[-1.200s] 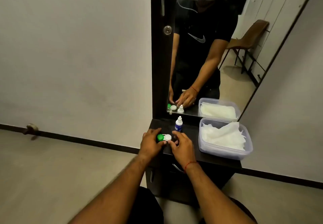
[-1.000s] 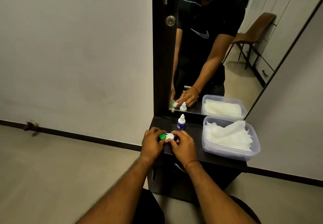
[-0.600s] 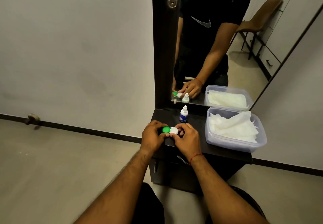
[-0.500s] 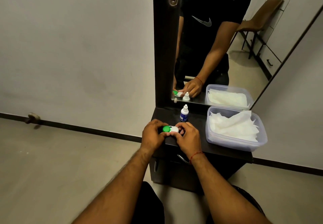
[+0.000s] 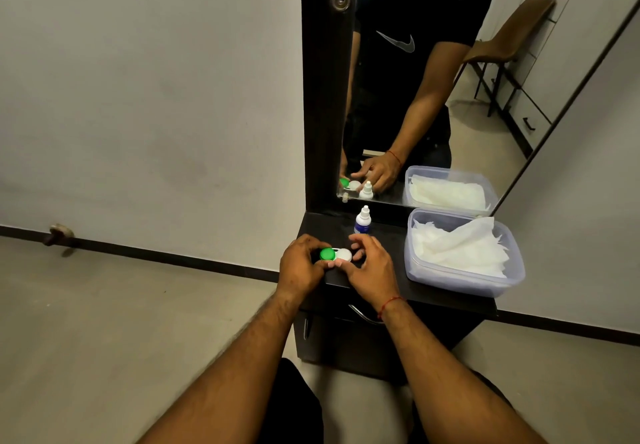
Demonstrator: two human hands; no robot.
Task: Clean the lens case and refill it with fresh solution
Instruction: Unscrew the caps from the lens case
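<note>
head view: one head-worn camera, looking forward and down
facing: tabletop (image 5: 433, 296) and mirror (image 5: 450, 79)
nearness: arm's reach from the tabletop's front edge

The one sign I can make out is a pale swoosh logo (image 5: 398, 42) on the chest of my black shirt (image 5: 391, 90), seen in the mirror (image 5: 485, 138). The bottle (image 5: 362, 223) at the back edge of the worktop (image 5: 325, 227) wears a blue label, its print too small to read. On the case (image 5: 336, 255), held at the front edge in the fingers of my left hand (image 5: 300, 265) and right hand (image 5: 372, 270), I cannot tell any marking.
</note>
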